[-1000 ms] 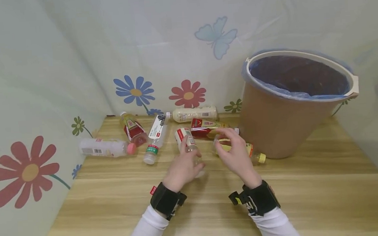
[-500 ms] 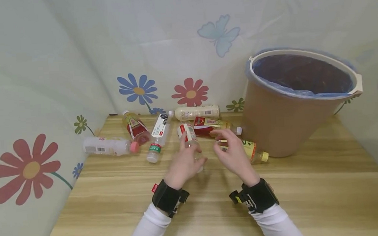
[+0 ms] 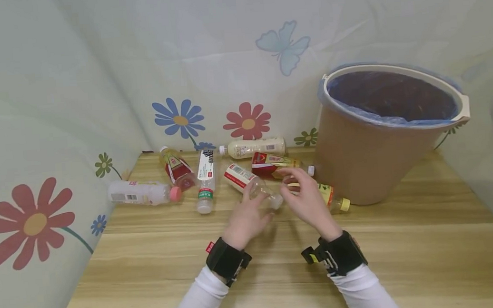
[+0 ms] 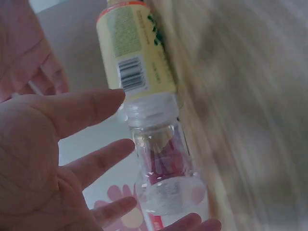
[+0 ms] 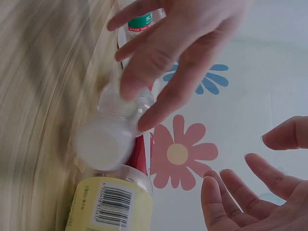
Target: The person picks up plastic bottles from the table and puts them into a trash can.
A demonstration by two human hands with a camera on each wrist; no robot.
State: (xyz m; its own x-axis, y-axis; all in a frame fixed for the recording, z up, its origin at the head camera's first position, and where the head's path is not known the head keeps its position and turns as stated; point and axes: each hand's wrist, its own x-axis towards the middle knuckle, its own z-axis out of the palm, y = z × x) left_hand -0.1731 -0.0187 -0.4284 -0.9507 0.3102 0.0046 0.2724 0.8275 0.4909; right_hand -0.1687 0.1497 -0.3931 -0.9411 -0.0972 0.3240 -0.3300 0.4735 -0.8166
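My left hand is at a clear bottle with a red-and-white label, lying on its side. Its fingers are spread beside the bottle's neck in the left wrist view, not wrapped round it; whether a fingertip touches is hard to tell. My right hand hovers with bent, parted fingers over a yellow-labelled bottle, partly hiding it. In the right wrist view that hand holds nothing. There, the clear bottle's white cap points toward the yellow-labelled bottle.
A brown bin with a blue liner stands at right. Behind the hands lie a red-labelled bottle and a cream bottle. To the left are a green-banded bottle, a red-and-yellow bottle and a pink-capped bottle.
The clear bottle has turned, its cap end swinging right toward the yellow-labelled bottle. My left hand has shifted slightly right. The green-banded bottle has turned more upright in view. The right hand barely moved.
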